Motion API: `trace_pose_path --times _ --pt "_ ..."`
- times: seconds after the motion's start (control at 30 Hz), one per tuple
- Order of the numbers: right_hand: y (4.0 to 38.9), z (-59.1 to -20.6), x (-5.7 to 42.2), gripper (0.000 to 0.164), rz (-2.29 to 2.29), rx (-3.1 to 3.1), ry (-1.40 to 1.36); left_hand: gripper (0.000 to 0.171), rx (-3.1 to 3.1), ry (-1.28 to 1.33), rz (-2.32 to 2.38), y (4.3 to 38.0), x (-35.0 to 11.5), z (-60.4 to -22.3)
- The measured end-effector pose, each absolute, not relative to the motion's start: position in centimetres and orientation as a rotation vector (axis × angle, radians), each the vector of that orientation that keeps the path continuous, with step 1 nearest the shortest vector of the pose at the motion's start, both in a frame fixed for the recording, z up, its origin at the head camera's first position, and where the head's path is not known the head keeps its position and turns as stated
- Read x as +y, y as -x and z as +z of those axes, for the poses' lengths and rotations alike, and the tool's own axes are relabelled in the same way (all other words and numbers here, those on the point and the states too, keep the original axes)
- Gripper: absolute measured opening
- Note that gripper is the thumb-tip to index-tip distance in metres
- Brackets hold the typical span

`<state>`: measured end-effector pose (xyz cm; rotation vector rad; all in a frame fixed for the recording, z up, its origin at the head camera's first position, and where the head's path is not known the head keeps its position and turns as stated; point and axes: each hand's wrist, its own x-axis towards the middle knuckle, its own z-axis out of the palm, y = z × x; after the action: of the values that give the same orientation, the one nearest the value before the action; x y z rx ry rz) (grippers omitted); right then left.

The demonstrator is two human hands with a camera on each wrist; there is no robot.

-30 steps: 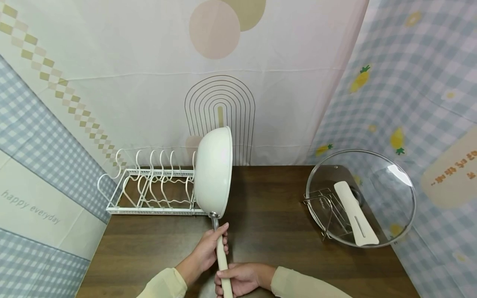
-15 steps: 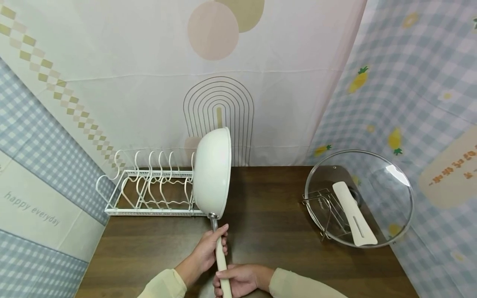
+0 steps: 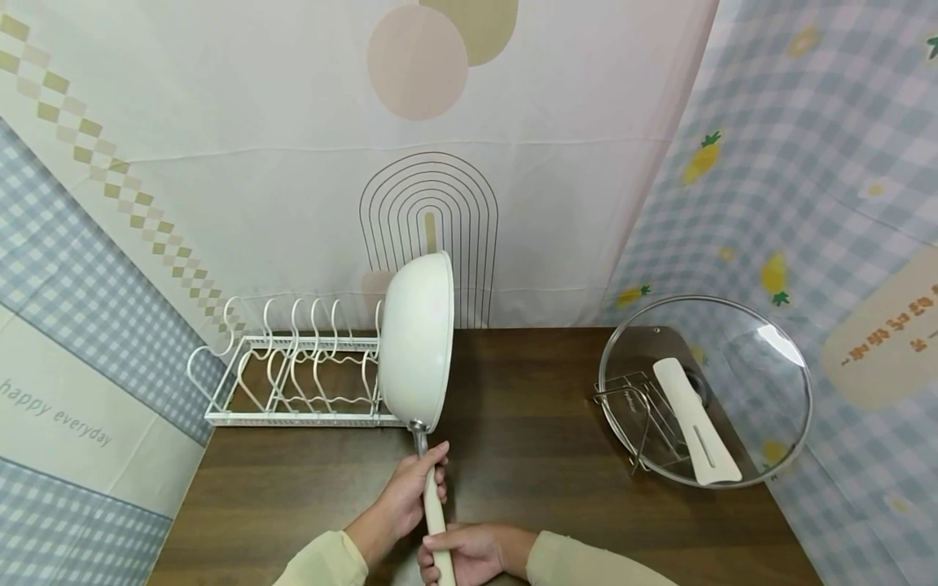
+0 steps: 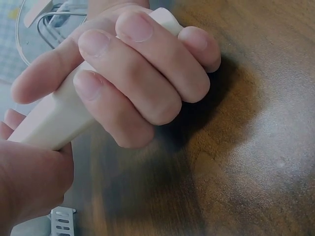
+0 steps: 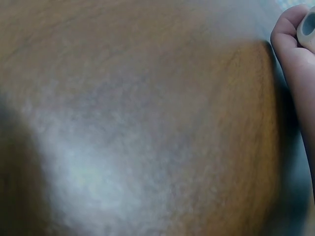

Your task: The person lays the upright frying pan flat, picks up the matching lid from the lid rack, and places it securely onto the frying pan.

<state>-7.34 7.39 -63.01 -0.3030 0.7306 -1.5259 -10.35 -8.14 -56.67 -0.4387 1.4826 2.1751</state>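
Note:
A cream deep frying pan [image 3: 416, 338] stands on its side, its bowl overlapping the right end of the white wire rack [image 3: 293, 417] in the head view. My left hand [image 3: 401, 492] grips its handle just below the metal neck. Farther down, near the handle's end, my right hand [image 3: 472, 549] holds the same handle [image 3: 435, 511]. In the left wrist view the right hand's fingers [image 4: 142, 73] curl round the handle, and the left hand [image 4: 34, 177] grips it at lower left. The right wrist view shows the handle's hollow end [image 5: 307, 25] in a hand at the right edge.
A glass lid [image 3: 795, 439] with a cream upright handle [image 3: 696, 419] leans in a metal wire stand [image 3: 630, 399] at the right of the brown wooden table [image 3: 535, 456]. Printed cloths [image 3: 572, 203] hang behind and at both sides.
The pan and both hands hold nearly the same place and grip. The whole head view has drifted slightly.

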Motion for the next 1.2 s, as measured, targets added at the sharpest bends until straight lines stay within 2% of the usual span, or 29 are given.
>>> trace_pose_path --times 0.5,1.2 --pt "7.4 -63.8 7.2 0.034 -1.505 0.764 0.426 0.031 1.479 0.438 2.182 10.1 -8.1 -56.5" --pt "7.5 -64.3 6.9 0.041 -1.500 0.768 0.443 0.037 1.494 0.412 2.187 10.2 -8.0 -56.7"
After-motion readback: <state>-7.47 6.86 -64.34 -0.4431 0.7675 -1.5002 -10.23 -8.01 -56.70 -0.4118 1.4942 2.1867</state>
